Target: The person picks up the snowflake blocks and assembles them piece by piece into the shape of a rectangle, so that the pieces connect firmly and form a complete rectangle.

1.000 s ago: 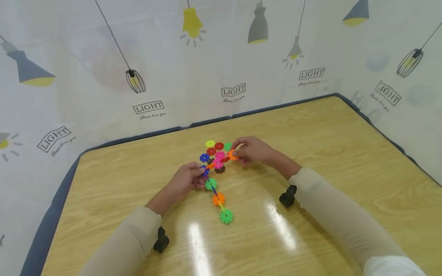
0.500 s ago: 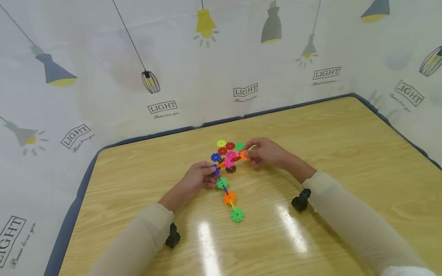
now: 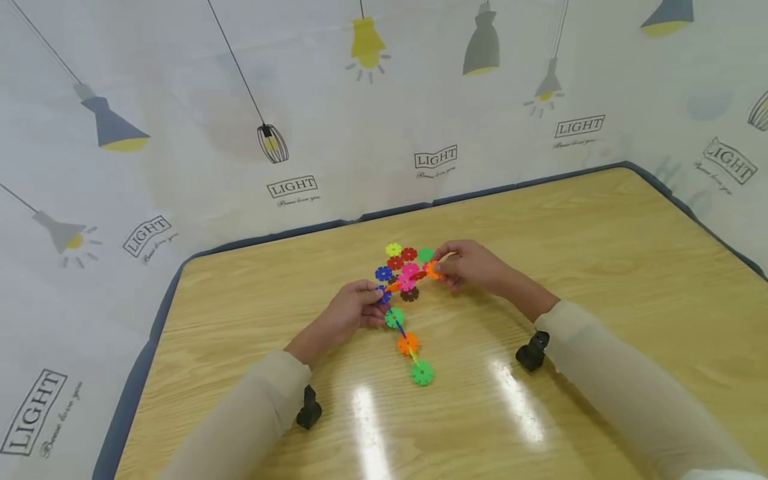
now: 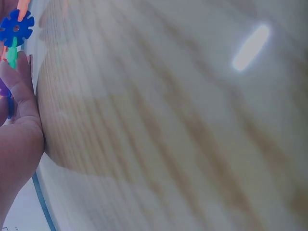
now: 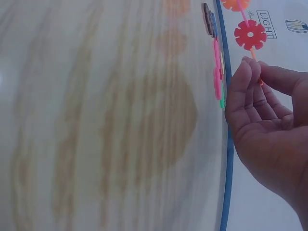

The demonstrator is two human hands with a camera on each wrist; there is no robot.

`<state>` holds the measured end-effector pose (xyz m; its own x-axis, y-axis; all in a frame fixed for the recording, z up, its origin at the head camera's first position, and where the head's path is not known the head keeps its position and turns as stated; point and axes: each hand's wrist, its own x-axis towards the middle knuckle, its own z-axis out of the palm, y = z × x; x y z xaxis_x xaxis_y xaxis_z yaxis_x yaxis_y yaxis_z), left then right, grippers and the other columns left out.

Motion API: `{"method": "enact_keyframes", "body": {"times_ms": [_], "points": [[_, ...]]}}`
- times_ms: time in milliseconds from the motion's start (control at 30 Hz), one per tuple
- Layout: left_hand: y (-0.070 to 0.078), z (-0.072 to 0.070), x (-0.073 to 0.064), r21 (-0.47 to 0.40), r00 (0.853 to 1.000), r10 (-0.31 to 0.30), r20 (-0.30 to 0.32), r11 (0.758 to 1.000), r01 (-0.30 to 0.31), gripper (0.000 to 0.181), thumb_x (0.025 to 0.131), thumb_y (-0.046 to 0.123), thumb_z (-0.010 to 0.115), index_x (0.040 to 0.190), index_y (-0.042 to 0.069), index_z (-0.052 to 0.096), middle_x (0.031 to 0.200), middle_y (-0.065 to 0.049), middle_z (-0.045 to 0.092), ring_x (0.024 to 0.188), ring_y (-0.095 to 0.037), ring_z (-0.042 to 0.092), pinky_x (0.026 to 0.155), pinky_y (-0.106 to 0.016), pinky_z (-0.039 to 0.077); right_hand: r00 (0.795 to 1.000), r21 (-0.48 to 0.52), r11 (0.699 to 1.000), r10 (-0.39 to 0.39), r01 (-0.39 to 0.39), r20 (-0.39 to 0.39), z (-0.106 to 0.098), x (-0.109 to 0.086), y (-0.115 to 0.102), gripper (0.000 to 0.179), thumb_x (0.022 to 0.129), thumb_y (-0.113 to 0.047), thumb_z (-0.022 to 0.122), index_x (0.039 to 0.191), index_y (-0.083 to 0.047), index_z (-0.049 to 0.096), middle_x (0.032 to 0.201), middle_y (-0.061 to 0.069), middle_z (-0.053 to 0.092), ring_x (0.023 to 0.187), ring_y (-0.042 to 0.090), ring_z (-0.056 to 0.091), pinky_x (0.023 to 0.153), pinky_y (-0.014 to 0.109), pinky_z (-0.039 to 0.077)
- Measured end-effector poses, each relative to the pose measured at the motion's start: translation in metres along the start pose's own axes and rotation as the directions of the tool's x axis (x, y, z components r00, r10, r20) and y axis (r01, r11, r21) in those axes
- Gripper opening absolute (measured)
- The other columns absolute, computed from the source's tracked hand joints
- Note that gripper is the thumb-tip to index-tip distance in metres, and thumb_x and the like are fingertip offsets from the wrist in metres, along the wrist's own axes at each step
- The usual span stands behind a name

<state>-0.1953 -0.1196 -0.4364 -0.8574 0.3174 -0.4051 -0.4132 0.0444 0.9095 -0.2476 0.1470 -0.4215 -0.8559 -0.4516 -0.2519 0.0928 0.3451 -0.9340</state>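
Observation:
My left hand [image 3: 351,310] and right hand [image 3: 471,265] hold a chain of notched plastic discs between them. The left thumb and fingers pinch it at a blue disc [image 3: 383,295]; from there a tail runs toward me through a green disc [image 3: 394,317] and an orange disc [image 3: 408,343] to a green end disc [image 3: 422,373]. At the other end, my right hand pinches an orange disc [image 3: 432,269], seen edge-on in the right wrist view beyond a red disc [image 5: 250,34]. The left wrist view shows only part of the left hand [image 4: 21,120], and its fingertips are partly cut off.
Just behind the chain, several loose discs lie on the wooden table [image 3: 588,267], among them a yellow disc [image 3: 393,249], a red disc [image 3: 409,253] and a brown disc [image 3: 410,294]. A lamp-patterned cloth [image 3: 348,113] rises past the table's far edge.
The head view has turned slightly left, so everything sits farther right in it. Both hands and the chain keep their places relative to the loose discs.

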Motion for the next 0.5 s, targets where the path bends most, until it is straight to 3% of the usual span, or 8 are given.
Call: {"method": "enact_keyframes", "body": {"times_ms": [200,500], "points": [[-0.0042,0.0095,0.0073,-0.022,1.0,-0.011,0.003,1.0,0.011,0.013,0.104,0.011,0.045,0.094,0.006,0.052,0.08,-0.006,0.062,0.063,-0.013,0.058,0.063,-0.025,0.056,1.0,-0.001,1.0,0.016,-0.016,-0.022,-0.007,-0.0079,0.0048,0.025,0.098,-0.015,0.058,0.118,-0.001,0.056,0.086,0.016,0.064,0.068,0.021,0.058,0.065,0.036,0.057],[-0.0023,0.0025,0.0028,-0.002,1.0,-0.012,-0.016,1.0,0.012,0.013,0.104,0.013,0.045,0.097,0.004,0.052,0.082,-0.006,0.062,0.066,-0.015,0.058,0.064,-0.026,0.056,1.0,0.047,0.999,0.004,-0.003,-0.019,-0.0005,-0.0063,0.0006,0.024,0.098,-0.015,0.058,0.119,-0.001,0.056,0.089,0.018,0.065,0.068,0.019,0.059,0.068,0.037,0.058]]}}
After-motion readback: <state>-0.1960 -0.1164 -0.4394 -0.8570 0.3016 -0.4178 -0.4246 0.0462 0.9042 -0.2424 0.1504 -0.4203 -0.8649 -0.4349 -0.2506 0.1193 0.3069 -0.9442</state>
